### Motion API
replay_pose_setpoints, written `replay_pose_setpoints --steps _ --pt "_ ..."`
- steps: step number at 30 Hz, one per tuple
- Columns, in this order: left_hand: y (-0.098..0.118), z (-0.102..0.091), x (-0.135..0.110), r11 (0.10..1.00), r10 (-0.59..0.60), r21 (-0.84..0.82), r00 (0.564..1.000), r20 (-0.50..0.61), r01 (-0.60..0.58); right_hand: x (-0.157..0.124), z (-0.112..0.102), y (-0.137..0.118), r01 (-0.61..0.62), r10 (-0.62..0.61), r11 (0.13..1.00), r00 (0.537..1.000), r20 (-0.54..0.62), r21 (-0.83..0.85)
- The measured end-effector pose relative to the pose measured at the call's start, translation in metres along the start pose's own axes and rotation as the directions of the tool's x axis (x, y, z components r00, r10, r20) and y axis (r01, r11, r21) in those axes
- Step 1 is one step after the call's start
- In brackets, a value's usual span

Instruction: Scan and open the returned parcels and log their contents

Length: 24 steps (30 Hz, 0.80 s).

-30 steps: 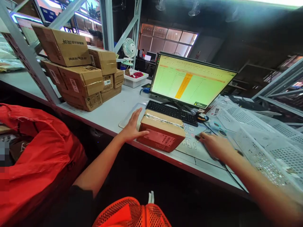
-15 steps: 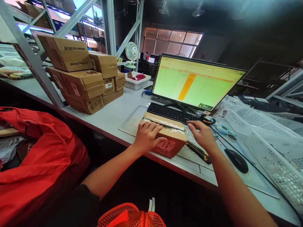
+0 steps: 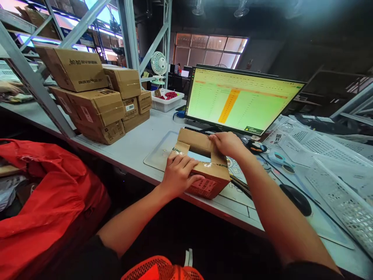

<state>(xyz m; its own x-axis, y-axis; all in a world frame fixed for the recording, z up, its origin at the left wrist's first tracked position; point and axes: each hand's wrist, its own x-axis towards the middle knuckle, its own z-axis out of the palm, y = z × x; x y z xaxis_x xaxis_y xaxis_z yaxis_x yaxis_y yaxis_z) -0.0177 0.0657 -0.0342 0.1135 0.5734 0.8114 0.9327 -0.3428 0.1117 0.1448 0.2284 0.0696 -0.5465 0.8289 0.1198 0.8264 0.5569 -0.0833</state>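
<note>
A small cardboard box (image 3: 211,178) sits on the desk mat in front of me, its near side carrying a printed label. One far flap stands raised, and through the gap in the top something pale shows inside. My left hand (image 3: 180,174) grips the box's left part, fingers over the top and thumb on the near side. With fingers closed, my right hand (image 3: 229,144) pinches the raised flap (image 3: 194,139) at its right end. A yellow-and-black tool (image 3: 241,186), perhaps a box cutter, lies right of the box, partly behind my right forearm.
Stacked cartons (image 3: 96,105) stand at the left by a metal post. A monitor (image 3: 243,103) rises behind the box, mostly hiding the keyboard. At right are a mouse (image 3: 295,199) and white baskets (image 3: 344,194). A red bag (image 3: 55,202) bulges at lower left. Another person's hand (image 3: 10,88) shows at far left.
My right hand has moved left from beside the box onto its far flap. The top, shut before, is now partly open with the flap lifted. My left hand stays on the box.
</note>
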Motion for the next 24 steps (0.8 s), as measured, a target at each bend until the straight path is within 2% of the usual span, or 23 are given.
replay_pose_setpoints --steps 2,4,7,10,13,14,15,16,19,22,24 --pt "0.003 -0.005 0.002 1.000 -0.027 0.010 0.999 0.046 0.027 0.018 0.008 0.002 -0.055 0.052 0.998 0.994 0.097 0.033" --pt "0.003 -0.013 0.009 0.999 -0.041 0.025 0.988 0.146 0.038 0.030 0.017 0.005 -0.063 0.048 0.994 0.984 0.172 0.086" --pt "-0.004 -0.029 0.034 1.000 -0.007 -0.012 0.934 0.358 0.012 0.032 0.025 0.010 -0.077 0.035 0.981 0.972 0.232 0.175" --pt "-0.018 -0.043 0.070 0.996 0.024 -0.086 0.818 0.574 0.032 0.029 0.027 0.013 -0.099 0.037 0.965 0.968 0.249 0.241" --pt "-0.023 -0.052 0.102 0.996 0.008 -0.060 0.652 0.758 0.058 0.027 0.028 0.014 -0.121 0.048 0.950 0.967 0.252 0.286" --pt "-0.022 -0.054 0.108 0.998 0.004 -0.039 0.617 0.787 0.044 0.027 0.029 0.014 -0.129 0.053 0.946 0.966 0.251 0.296" --pt "-0.019 -0.055 0.112 1.000 0.003 -0.016 0.605 0.796 0.016 0.028 0.030 0.014 -0.136 0.060 0.943 0.967 0.249 0.304" --pt "-0.014 -0.056 0.114 1.000 0.004 0.013 0.619 0.785 -0.023 0.029 0.030 0.014 -0.142 0.066 0.941 0.967 0.245 0.308" --pt "0.004 -0.056 0.104 0.979 0.005 0.146 0.738 0.675 -0.141 0.030 0.032 0.014 -0.151 0.082 0.938 0.971 0.226 0.311" --pt "0.021 -0.054 0.076 0.939 -0.017 0.299 0.845 0.534 -0.170 0.031 0.032 0.015 -0.154 0.089 0.937 0.974 0.210 0.313" --pt "0.029 -0.052 0.050 0.917 -0.028 0.367 0.889 0.456 -0.159 0.030 0.031 0.015 -0.148 0.083 0.936 0.974 0.209 0.320"
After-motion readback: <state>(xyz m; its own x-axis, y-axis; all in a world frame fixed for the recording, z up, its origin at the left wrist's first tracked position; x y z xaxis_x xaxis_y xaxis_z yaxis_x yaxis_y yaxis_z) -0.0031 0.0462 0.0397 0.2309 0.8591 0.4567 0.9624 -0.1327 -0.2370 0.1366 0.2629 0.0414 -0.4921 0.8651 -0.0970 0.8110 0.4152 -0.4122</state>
